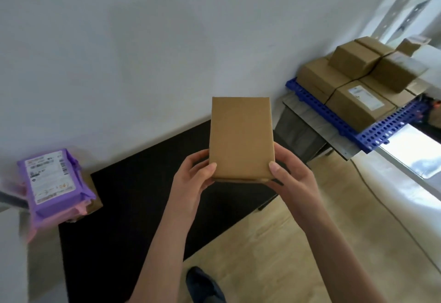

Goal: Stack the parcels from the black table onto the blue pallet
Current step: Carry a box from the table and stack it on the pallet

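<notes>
Left grip (198,175), right grip (290,176) hold brown parcel (241,138); purple mailer (82,187) label (49,176) illegible.

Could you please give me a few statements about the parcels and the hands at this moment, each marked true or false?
1. The left hand and the right hand both hold the brown box at its near corners. True.
2. The blue pallet bears no parcels. False: several cardboard parcels are stacked on it.
3. A purple parcel with a white label lies at the far left. True.
4. The brown box shows a white label on its upper face. False: that face is plain.
</notes>
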`<state>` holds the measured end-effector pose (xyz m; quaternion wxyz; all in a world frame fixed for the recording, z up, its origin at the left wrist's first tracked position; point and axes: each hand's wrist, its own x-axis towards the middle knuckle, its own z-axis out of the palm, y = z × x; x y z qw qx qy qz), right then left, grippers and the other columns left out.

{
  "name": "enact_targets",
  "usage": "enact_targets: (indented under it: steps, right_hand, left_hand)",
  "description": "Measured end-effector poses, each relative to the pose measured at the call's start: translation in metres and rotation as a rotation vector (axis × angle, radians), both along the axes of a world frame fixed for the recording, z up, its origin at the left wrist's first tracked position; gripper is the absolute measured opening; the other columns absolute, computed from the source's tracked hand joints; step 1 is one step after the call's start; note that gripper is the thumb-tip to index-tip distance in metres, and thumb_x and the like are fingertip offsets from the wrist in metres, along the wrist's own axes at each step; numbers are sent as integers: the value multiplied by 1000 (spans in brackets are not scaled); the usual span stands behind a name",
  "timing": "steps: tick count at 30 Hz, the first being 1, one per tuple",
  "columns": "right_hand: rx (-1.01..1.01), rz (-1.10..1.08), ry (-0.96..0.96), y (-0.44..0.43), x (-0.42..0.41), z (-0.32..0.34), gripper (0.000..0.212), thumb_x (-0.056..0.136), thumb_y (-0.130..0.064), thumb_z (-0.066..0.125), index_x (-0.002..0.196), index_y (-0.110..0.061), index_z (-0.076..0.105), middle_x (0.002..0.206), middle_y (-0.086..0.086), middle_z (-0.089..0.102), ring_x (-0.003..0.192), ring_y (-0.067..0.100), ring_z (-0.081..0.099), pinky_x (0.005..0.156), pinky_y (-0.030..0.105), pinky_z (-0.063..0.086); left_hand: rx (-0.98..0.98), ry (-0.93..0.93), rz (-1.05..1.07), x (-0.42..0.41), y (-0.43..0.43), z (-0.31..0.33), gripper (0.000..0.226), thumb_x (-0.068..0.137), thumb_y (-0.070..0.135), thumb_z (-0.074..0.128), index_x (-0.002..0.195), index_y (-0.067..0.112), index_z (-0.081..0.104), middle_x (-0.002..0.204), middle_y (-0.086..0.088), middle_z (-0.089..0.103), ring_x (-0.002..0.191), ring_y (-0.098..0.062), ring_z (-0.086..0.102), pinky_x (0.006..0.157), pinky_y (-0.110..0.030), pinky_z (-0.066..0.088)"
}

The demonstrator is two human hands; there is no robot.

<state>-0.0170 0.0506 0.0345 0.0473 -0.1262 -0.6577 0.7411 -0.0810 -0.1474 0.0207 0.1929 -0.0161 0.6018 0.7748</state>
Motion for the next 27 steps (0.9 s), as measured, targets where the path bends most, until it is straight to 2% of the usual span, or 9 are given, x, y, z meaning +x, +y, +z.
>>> enact_targets:
  steps: [2,5,10,14,16,20,23,27]
  right_hand:
    - [13,-23,0,20,20,0,61,70,-47,71,128,-30,60,128,-5,63,108,16,66,92,45,54]
    - [2,-55,-2,54,55,0,58,71,-46,71,126,-29,62,124,-4,66,105,17,67,89,42,54]
    - [-77,-123,-29,110,119,-4,48,77,-31,76,124,-24,65,119,0,69,104,18,68,83,37,57]
    - [-116,-178,-53,149,166,-13,45,74,-33,71,118,-26,68,122,3,67,99,15,68,80,34,56]
    - [-131,-206,-61,171,189,-15,46,72,-36,70,117,-29,69,120,2,68,99,15,68,79,34,56]
    - [-160,-244,-68,207,220,-20,47,70,-39,77,116,-30,70,118,0,69,101,14,68,79,32,55]
    - [-183,-286,-61,227,231,-25,39,76,-31,76,115,-31,71,118,-1,70,102,14,68,77,30,55]
    - [-191,-324,-60,252,235,-28,42,75,-32,71,117,-32,70,120,0,69,103,14,68,77,29,56]
  left_hand:
    - [18,-29,-10,18,22,0,62,55,45,76,112,25,60,110,4,67,103,-13,65,87,-33,51]
    - [21,-31,-22,49,59,-3,52,62,39,72,110,26,61,103,8,70,102,-13,65,86,-32,50]
    - [9,-67,-20,110,121,-12,48,59,39,72,106,27,65,100,7,72,99,-13,67,82,-31,52]
    - [-5,-76,-41,150,164,-17,46,62,36,71,106,25,65,96,9,73,92,-9,68,75,-28,51]
    - [-19,-64,-72,168,188,-17,39,69,30,70,107,23,64,97,8,73,90,-10,69,73,-26,51]
    - [-53,-48,-123,190,225,-15,28,81,20,69,108,22,64,97,9,73,89,-10,69,83,-36,53]
    - [-68,-52,-160,197,245,-12,38,68,28,73,104,24,64,96,7,73,90,-12,68,89,-40,51]
    - [-78,-57,-198,194,273,-13,44,54,43,75,97,33,69,102,5,72,100,-16,66,92,-41,50]
